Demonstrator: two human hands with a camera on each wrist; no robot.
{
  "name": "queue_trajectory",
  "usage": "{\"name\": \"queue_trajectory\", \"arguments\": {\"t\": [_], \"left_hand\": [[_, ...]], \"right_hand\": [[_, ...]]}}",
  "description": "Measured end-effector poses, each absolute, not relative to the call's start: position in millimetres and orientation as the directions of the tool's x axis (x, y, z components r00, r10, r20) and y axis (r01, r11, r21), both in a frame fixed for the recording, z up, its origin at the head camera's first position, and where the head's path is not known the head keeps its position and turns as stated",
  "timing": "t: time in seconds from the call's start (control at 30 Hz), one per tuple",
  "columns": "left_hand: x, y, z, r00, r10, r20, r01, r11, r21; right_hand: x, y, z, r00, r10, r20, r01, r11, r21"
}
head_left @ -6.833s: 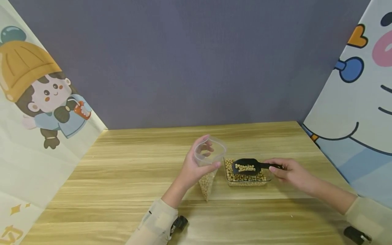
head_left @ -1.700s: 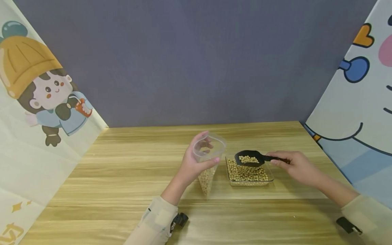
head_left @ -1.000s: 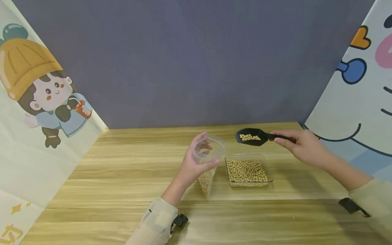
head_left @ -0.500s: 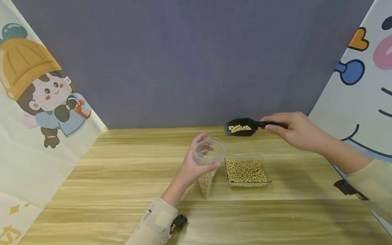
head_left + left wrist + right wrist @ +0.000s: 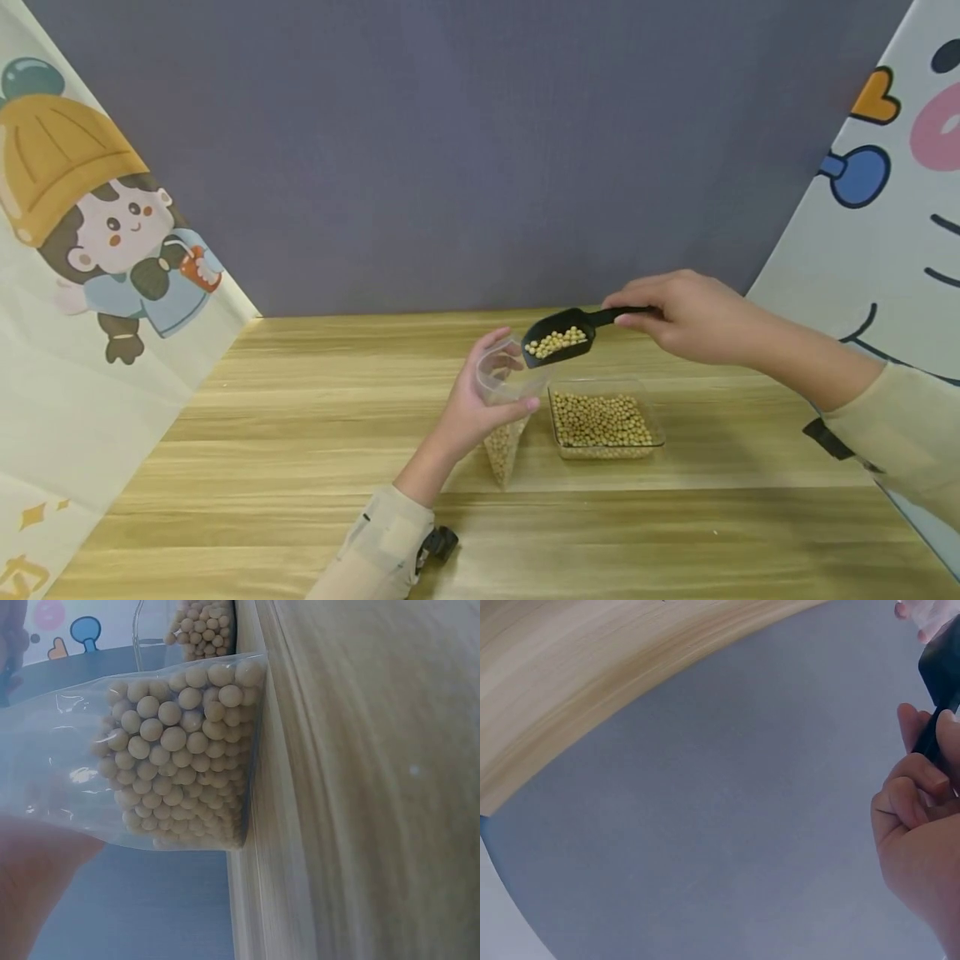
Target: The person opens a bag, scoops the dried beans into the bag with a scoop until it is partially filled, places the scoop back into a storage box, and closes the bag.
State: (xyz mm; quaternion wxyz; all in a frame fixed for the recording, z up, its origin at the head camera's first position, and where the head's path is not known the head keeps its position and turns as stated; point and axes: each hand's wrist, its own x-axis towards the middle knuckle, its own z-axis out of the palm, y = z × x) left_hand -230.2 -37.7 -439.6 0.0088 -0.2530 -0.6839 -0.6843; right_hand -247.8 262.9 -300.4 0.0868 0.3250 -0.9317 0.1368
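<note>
From the head, I see the left hand (image 5: 476, 400) wrapped round a clear bag (image 5: 507, 446) near its mouth, beside a dish (image 5: 660, 433). The right hand (image 5: 686, 317) pinches a black scoop (image 5: 576, 323); its end tilts beans (image 5: 555, 342) over the bag's rim, beyond the fingertips. Half a second ago it sat level, farther right. From the left wrist, beans fill the bag's foot, against the table (image 5: 360, 795). From the right wrist, curled fingers (image 5: 904, 799) hold the handle.

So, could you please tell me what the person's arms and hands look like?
The left sleeve and right sleeve are pale cream, each with a small black device near the cuff; the left sleeve also bears a small dark mark. The left grip and right grip are bare hands, without gloves.
</note>
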Motion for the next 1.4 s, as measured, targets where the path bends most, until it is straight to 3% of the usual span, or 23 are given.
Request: {"name": "queue_trajectory", "arguments": {"t": [0.23, 0.47, 0.87, 1.13, 1.4], "left_hand": [[-228, -38, -437, -0.897, 0.329, 0.296, 0.3, -0.037, 0.953], [-226, -38, -435, -0.912, 0.331, 0.242, 0.246, -0.03, 0.969], [-227, -37, -437, -0.895, 0.347, 0.279, 0.268, -0.08, 0.96], [-227, -39, -436, -0.895, 0.338, 0.292, 0.29, -0.057, 0.955], [-228, -35, -438, -0.894, 0.336, 0.297, 0.303, -0.037, 0.952]], "right_hand": [[-246, 254, -294, -0.723, -0.639, 0.265, -0.683, 0.718, -0.132], [-246, 247, -291, -0.718, -0.653, 0.241, -0.688, 0.72, -0.097], [-242, 242, -286, -0.708, -0.66, 0.25, -0.695, 0.715, -0.077], [-234, 245, -304, -0.679, -0.627, 0.382, -0.674, 0.739, 0.015], [-212, 257, -352, -0.707, -0.467, 0.531, -0.625, 0.764, -0.161]]}}
